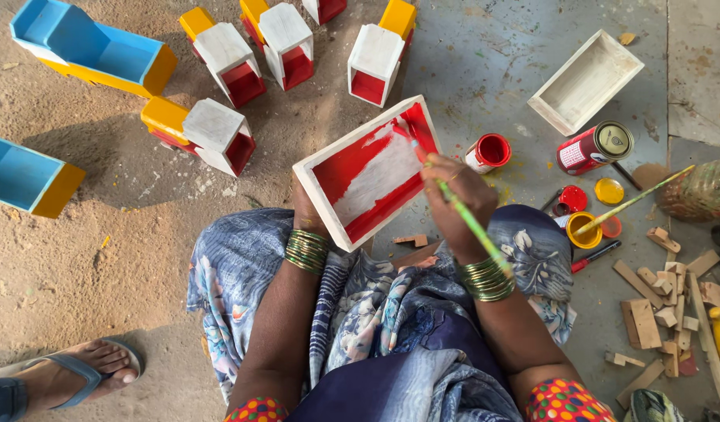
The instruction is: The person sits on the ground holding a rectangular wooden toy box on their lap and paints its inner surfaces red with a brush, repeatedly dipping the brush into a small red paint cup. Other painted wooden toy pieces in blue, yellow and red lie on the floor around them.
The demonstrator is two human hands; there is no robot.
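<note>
A shallow wooden box (pixel 369 173) sits at the centre of the frame, tilted on the person's lap, its open side facing up toward the camera. Its inside is red along the edges with a bare white patch down the middle; its long axis runs from lower left to upper right. The right hand (pixel 454 205) is just right of the box, fingers closed around a thin green brush (pixel 463 212) whose tip rests on the inner floor near the upper right corner — the unpainted patch lies just to the left of the tip and below it. The left hand (pixel 307 215) is mostly hidden behind the box's lower left edge; it seems to grip that side, though the fingers cannot be seen. The right hand is the nearer one to the white patch.

Just right of the box stands a small pot of red paint (pixel 489 151); further right lie a red tin (pixel 594 147), a yellow pot (pixel 584 230) with a stick, and wood scraps (pixel 665 305). An unpainted tray (pixel 585 80) lies at upper right. Painted blocks (pixel 290 43) — white, red, yellow — fill the upper centre, blue pieces (pixel 86 43) the upper left. A sandalled foot (pixel 86 371) shows at lower left.
</note>
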